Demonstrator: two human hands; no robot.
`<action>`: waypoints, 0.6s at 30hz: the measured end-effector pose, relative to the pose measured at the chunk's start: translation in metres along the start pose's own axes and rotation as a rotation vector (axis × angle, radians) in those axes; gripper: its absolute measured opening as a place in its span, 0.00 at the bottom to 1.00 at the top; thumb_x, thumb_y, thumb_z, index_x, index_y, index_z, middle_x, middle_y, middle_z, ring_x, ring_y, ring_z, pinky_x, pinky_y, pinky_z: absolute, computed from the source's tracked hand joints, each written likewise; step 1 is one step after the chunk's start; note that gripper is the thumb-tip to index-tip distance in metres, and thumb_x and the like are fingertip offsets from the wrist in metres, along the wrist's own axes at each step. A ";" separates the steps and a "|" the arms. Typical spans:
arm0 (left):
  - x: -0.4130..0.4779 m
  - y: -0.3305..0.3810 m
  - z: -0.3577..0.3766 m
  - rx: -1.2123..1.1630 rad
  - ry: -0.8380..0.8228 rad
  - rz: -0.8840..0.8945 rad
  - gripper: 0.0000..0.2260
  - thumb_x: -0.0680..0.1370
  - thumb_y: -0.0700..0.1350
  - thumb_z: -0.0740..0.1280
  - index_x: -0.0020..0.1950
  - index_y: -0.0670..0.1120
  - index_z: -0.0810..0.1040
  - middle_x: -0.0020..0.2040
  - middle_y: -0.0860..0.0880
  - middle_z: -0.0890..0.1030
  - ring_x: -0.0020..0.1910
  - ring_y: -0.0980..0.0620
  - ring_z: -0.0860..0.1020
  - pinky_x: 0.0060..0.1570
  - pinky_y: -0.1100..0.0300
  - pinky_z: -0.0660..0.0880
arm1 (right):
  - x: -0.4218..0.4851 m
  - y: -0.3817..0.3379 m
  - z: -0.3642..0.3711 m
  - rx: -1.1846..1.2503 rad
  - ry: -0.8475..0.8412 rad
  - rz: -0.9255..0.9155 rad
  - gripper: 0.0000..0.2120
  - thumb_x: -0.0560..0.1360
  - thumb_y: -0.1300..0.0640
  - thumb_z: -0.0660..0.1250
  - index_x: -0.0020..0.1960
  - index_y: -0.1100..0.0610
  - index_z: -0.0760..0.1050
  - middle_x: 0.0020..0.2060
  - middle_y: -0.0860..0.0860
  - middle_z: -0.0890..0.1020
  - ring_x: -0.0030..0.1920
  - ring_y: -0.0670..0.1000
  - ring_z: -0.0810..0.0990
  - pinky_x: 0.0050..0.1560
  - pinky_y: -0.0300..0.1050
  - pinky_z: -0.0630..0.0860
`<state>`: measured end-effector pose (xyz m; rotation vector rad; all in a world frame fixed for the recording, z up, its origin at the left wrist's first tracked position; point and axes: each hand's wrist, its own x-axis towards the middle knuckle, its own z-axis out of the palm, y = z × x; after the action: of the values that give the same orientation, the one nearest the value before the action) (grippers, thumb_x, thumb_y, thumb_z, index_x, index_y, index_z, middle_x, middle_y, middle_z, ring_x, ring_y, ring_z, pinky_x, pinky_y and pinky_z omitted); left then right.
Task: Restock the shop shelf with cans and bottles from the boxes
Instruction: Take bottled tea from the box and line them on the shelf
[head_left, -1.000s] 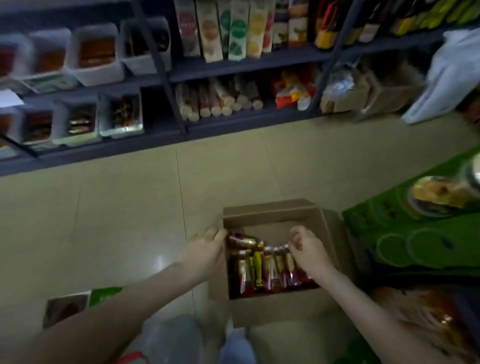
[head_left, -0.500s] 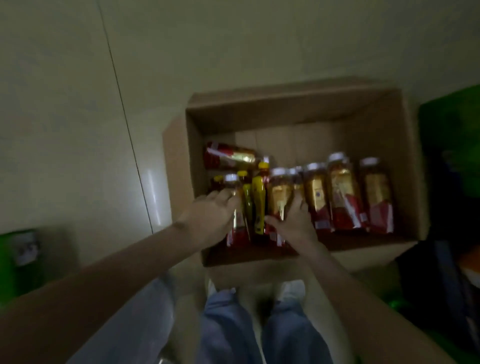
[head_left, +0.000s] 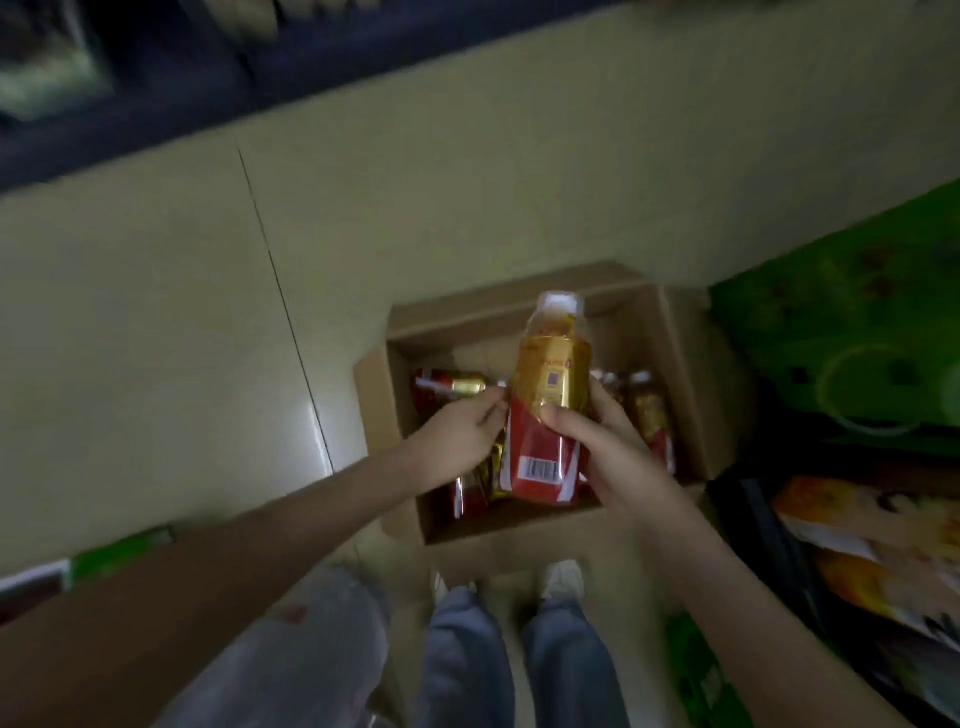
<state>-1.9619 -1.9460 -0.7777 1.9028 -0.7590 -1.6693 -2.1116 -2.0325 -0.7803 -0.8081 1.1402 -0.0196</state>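
An open cardboard box (head_left: 680, 358) sits on the floor in front of my feet, holding several bottles with red and gold labels. My right hand (head_left: 597, 441) grips one bottle (head_left: 548, 395) with a white cap and golden liquid, lifted above the box. My left hand (head_left: 462, 431) reaches into the box on the left, fingers curled on another bottle (head_left: 480, 480) that stands there. One more bottle (head_left: 447, 389) lies on its side at the back left of the box.
A dark shop shelf (head_left: 156, 104) runs along the top, blurred. A green carton (head_left: 841, 332) stands right of the box, with printed packs (head_left: 872, 561) below it. Another green box (head_left: 104, 556) lies at the left. Pale floor tiles surround the cardboard box.
My right hand has lifted one bottle up out of the box. My left hand stays low among the bottles on the left. The view has tilted back up a little.
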 end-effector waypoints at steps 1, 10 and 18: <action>-0.017 0.032 -0.008 -0.059 0.002 0.047 0.11 0.84 0.45 0.52 0.59 0.53 0.72 0.56 0.45 0.79 0.57 0.49 0.77 0.62 0.52 0.73 | -0.026 -0.031 0.004 0.029 -0.011 -0.038 0.38 0.61 0.50 0.78 0.68 0.48 0.68 0.55 0.52 0.82 0.52 0.53 0.83 0.47 0.50 0.80; -0.204 0.312 -0.024 -0.111 -0.133 0.433 0.08 0.83 0.49 0.55 0.58 0.47 0.65 0.45 0.48 0.75 0.43 0.51 0.76 0.42 0.54 0.77 | -0.285 -0.232 0.016 0.418 -0.004 -0.435 0.34 0.67 0.50 0.71 0.70 0.57 0.66 0.56 0.57 0.81 0.50 0.55 0.83 0.49 0.52 0.81; -0.366 0.462 0.046 -0.075 -0.565 0.554 0.24 0.74 0.52 0.62 0.69 0.53 0.61 0.57 0.49 0.80 0.57 0.47 0.79 0.56 0.47 0.77 | -0.516 -0.285 -0.028 0.284 0.081 -0.818 0.28 0.68 0.50 0.69 0.66 0.52 0.70 0.54 0.56 0.83 0.51 0.56 0.83 0.50 0.56 0.81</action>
<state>-2.0826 -2.0278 -0.2047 1.0163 -1.2753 -1.8206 -2.2584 -2.0454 -0.2087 -0.9713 0.7897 -0.8803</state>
